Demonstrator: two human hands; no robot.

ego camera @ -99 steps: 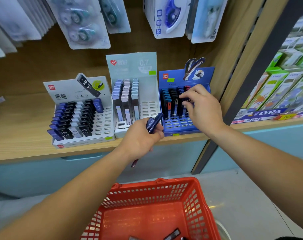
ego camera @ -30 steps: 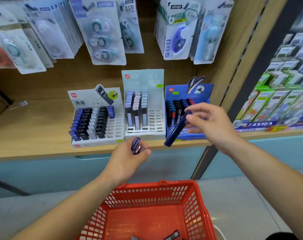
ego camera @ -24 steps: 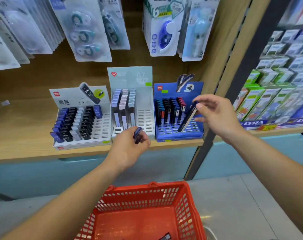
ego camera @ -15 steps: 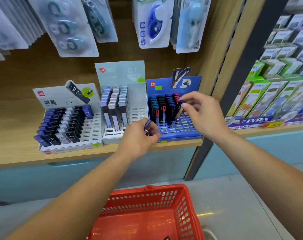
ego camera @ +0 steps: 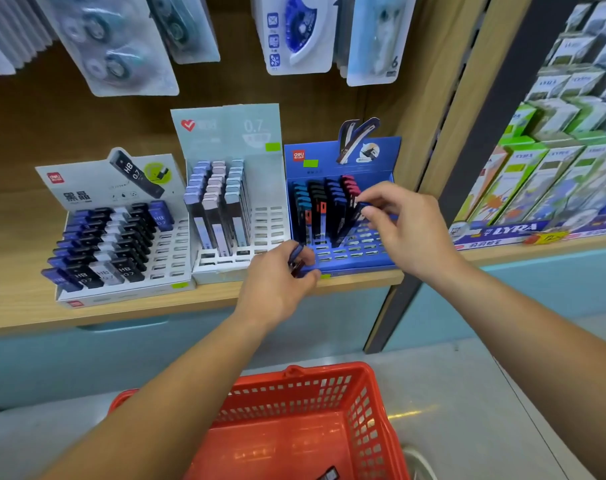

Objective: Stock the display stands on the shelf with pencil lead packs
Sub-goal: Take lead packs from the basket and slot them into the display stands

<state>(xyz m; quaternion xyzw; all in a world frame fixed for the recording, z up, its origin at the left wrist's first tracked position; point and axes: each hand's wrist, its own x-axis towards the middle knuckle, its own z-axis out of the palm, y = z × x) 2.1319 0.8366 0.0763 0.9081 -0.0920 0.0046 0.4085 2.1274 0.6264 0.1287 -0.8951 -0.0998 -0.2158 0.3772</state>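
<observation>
Three slotted display stands sit side by side on the wooden shelf: a white one at left, a pale one in the middle, a blue one at right. My right hand pinches the top of a dark blue lead pack, which leans with its lower end in the blue stand's slots, beside the packs standing there. My left hand grips a few more dark packs at the blue stand's front left corner.
A red shopping basket stands on the floor below my arms, with one dark pack showing at its bottom. Correction-tape blister cards hang above the stands. Green boxes fill the neighbouring shelf at right, past a dark upright post.
My right hand carried the dark blue pack from mid-air in front of the shelf down into the blue stand. My left hand rose to the stand's front edge, still holding its packs.
</observation>
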